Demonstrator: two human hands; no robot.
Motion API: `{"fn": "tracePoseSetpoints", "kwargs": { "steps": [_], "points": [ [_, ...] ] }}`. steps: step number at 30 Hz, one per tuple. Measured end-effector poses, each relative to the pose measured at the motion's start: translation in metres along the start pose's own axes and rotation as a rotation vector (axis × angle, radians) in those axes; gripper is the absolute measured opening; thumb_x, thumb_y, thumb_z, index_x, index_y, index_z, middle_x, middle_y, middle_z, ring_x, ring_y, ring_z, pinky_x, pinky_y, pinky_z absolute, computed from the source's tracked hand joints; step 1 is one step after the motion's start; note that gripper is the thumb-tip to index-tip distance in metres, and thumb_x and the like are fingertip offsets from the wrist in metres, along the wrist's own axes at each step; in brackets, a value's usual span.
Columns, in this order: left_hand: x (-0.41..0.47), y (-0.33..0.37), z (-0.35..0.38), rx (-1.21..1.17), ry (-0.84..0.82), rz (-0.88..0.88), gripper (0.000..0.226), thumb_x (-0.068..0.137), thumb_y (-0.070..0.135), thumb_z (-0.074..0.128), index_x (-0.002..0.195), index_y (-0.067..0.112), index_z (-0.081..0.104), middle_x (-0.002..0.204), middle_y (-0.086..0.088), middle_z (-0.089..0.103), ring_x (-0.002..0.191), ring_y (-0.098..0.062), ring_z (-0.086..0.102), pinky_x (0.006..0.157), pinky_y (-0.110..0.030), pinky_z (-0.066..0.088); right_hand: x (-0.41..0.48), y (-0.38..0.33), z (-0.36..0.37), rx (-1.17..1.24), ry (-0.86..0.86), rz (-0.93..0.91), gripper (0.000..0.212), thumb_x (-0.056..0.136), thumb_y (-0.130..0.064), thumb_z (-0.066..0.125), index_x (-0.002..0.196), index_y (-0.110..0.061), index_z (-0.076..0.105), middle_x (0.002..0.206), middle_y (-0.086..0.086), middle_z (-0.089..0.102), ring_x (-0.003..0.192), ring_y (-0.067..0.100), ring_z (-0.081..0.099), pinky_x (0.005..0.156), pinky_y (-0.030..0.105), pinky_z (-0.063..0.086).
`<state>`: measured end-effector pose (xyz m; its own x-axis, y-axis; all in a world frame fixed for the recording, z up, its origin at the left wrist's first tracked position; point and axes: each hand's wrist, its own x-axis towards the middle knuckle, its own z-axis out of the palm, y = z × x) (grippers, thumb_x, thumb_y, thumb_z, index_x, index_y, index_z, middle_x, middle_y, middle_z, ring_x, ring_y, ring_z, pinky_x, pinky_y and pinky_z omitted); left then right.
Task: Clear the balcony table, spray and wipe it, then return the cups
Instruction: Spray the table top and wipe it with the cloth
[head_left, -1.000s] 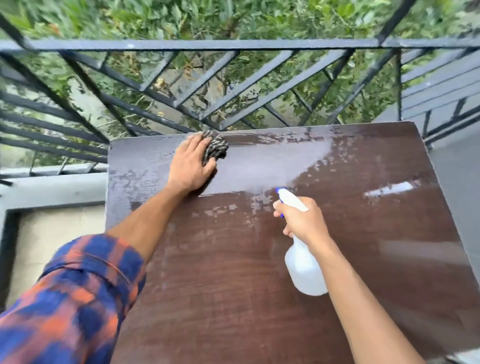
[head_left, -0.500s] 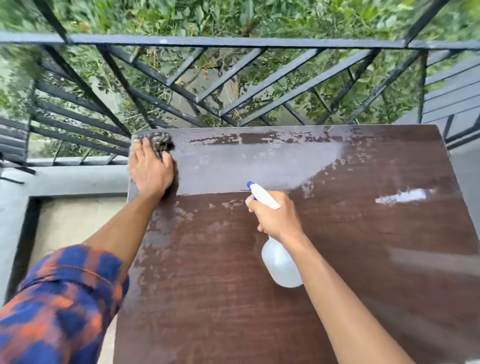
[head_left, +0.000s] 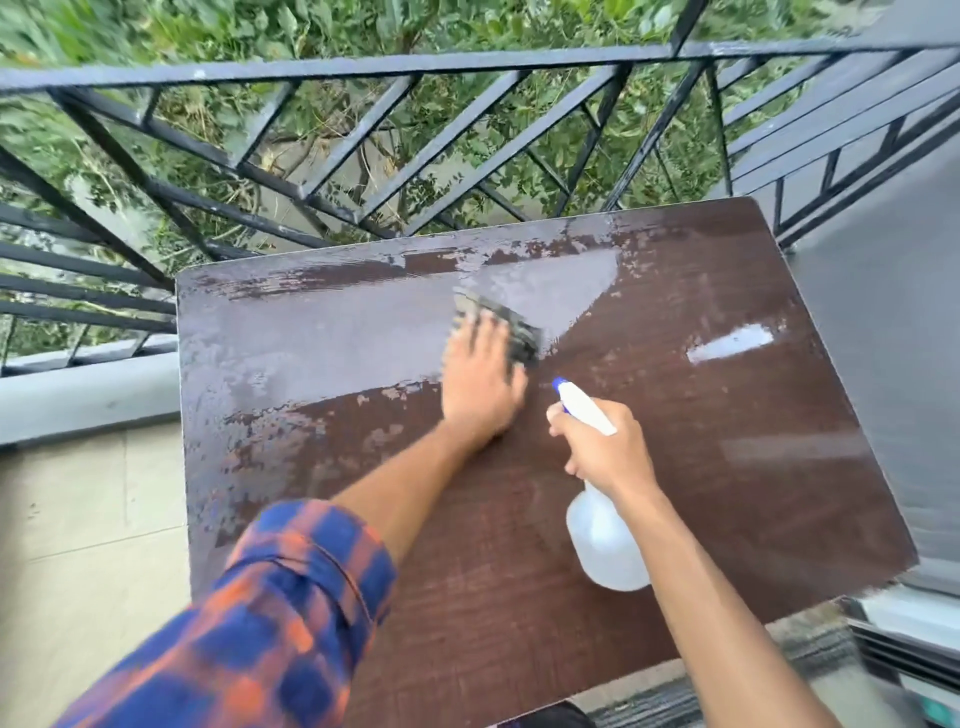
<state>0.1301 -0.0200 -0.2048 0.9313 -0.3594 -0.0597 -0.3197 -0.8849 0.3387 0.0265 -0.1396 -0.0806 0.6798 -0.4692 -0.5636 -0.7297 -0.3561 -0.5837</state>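
Note:
The dark brown wooden table (head_left: 727, 467) fills the middle of the view, its far half wet and shiny. My left hand (head_left: 480, 387) presses flat on a dark grey cloth (head_left: 511, 327) near the table's middle, fingers straight; the cloth is blurred by motion. My right hand (head_left: 605, 449) grips the neck of a white spray bottle (head_left: 605, 540) with a blue nozzle tip, held just above the table to the right of the left hand. No cups are in view.
A black metal railing (head_left: 415, 156) runs along the table's far edge and both sides, with green foliage beyond. A grey ledge (head_left: 88, 395) and tiled floor (head_left: 88, 545) lie to the left. A grey wall (head_left: 893, 364) stands at the right.
My left hand has swept the cloth from the table's far left corner to its middle. The right hand still holds the spray bottle in about the same place.

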Motion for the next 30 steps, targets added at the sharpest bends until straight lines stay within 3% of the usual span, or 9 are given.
{"fn": "tracePoseSetpoints", "kwargs": {
  "steps": [4,7,12,15,18,22,24,27,30],
  "points": [
    [-0.023,0.004,0.01,-0.025,-0.103,0.35,0.067,0.094,0.05,0.049,0.15,0.015,0.045,0.159,-0.009,0.039,0.149,-0.029,0.028,0.121,-0.046,0.024,-0.006,0.007,0.0,0.007,0.032,-0.022,0.013,0.087,-0.025,0.071,0.076,-0.021,0.076,0.082,0.01,0.079,0.041,0.017,0.064,0.06,0.033,0.055],
    [-0.029,-0.039,-0.007,-0.064,-0.064,0.346,0.066,0.087,0.047,0.05,0.143,0.012,0.054,0.151,-0.013,0.05,0.14,-0.032,0.044,0.12,-0.04,0.025,-0.009,0.005,0.012,-0.015,-0.001,-0.034,0.016,0.088,-0.029,0.071,0.079,-0.016,0.075,0.087,0.011,0.08,0.042,0.015,0.064,0.057,0.029,0.052],
    [-0.083,-0.154,-0.043,-0.067,0.121,-0.123,0.066,0.092,0.047,0.045,0.146,0.01,0.048,0.154,-0.014,0.044,0.142,-0.031,0.04,0.121,-0.042,0.026,-0.027,-0.015,0.05,-0.016,-0.134,-0.105,0.013,0.088,-0.023,0.069,0.078,-0.019,0.076,0.076,0.006,0.071,0.048,0.018,0.061,0.045,0.019,0.046],
    [-0.133,-0.202,-0.046,-0.037,0.264,-0.41,0.065,0.093,0.045,0.045,0.145,0.005,0.047,0.152,-0.02,0.044,0.14,-0.037,0.041,0.118,-0.047,0.03,-0.041,-0.029,0.073,-0.039,-0.221,-0.153,0.013,0.088,-0.025,0.069,0.08,-0.018,0.075,0.068,-0.004,0.066,0.042,0.016,0.06,0.055,0.025,0.049],
    [-0.176,-0.2,-0.037,-0.017,0.349,-0.61,0.065,0.094,0.043,0.044,0.145,0.003,0.046,0.152,-0.022,0.044,0.141,-0.04,0.039,0.119,-0.048,0.029,-0.053,-0.038,0.087,-0.07,-0.274,-0.213,0.016,0.09,-0.027,0.068,0.082,-0.014,0.074,0.064,0.0,0.066,0.039,0.013,0.06,0.061,0.027,0.051],
    [-0.181,-0.16,-0.028,-0.105,0.405,-0.892,0.069,0.091,0.044,0.045,0.148,0.005,0.043,0.155,-0.02,0.04,0.145,-0.037,0.033,0.119,-0.052,0.025,-0.067,-0.037,0.084,-0.095,-0.306,-0.27,0.019,0.092,-0.027,0.067,0.088,-0.009,0.074,0.087,0.013,0.076,0.041,0.012,0.06,0.052,0.021,0.05],
    [-0.171,-0.135,-0.024,-0.128,0.416,-0.962,0.068,0.091,0.042,0.049,0.148,0.006,0.042,0.155,-0.017,0.04,0.146,-0.037,0.032,0.118,-0.055,0.027,-0.068,-0.027,0.074,-0.099,-0.305,-0.269,0.016,0.091,-0.026,0.067,0.084,-0.013,0.073,0.073,0.011,0.071,0.043,0.015,0.061,0.061,0.029,0.053],
    [-0.153,-0.09,-0.012,-0.092,0.416,-0.854,0.066,0.092,0.04,0.052,0.149,0.006,0.042,0.155,-0.015,0.041,0.145,-0.037,0.034,0.118,-0.054,0.027,-0.063,-0.005,0.05,-0.1,-0.272,-0.236,0.014,0.089,-0.027,0.067,0.082,-0.015,0.071,0.059,-0.003,0.061,0.049,0.021,0.061,0.067,0.037,0.057],
    [-0.14,-0.037,0.005,-0.04,0.312,-0.534,0.066,0.093,0.042,0.051,0.149,0.01,0.043,0.157,-0.012,0.041,0.146,-0.034,0.033,0.119,-0.05,0.026,-0.056,0.023,0.017,-0.103,-0.212,-0.196,0.009,0.088,-0.025,0.069,0.08,-0.022,0.072,0.06,-0.005,0.063,0.045,0.018,0.062,0.067,0.036,0.056]
  ]
}}
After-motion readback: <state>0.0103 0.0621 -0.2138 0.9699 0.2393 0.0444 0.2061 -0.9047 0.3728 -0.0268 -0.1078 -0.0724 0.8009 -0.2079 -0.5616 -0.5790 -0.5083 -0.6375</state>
